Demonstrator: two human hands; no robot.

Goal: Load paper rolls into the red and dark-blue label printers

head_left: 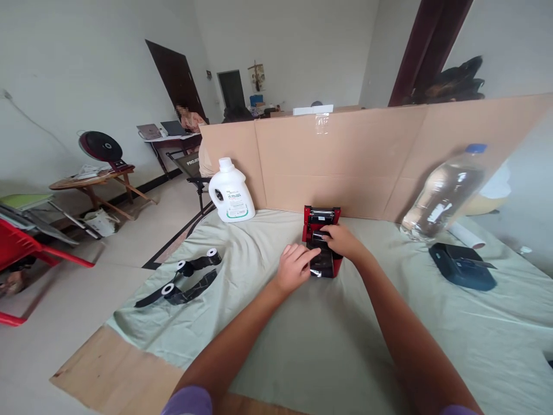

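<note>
A small red and black machine [307, 219] with its top open stands on the cloth against the cardboard; it looks like a label printer. Inside it lies a black roll [318, 236], and dark shiny film [322, 266] stretches over its front part. My right hand [340, 240] reaches in from the right, fingers bent and closed at the roll's right end. From the left, my left hand [294, 266] lies with its fingers stretched out and apart, the index fingertip on the dark film. The right fingertips partly cover the roll.
Rolls of black ribbon [212, 256] lie partly unwound on the cloth at left. A white detergent jug [233, 193] stands behind them. To the right are a large clear bottle [444, 196], a dark blue case [462, 268] and a white tube [466, 235]. A cardboard screen [337, 155] borders the back.
</note>
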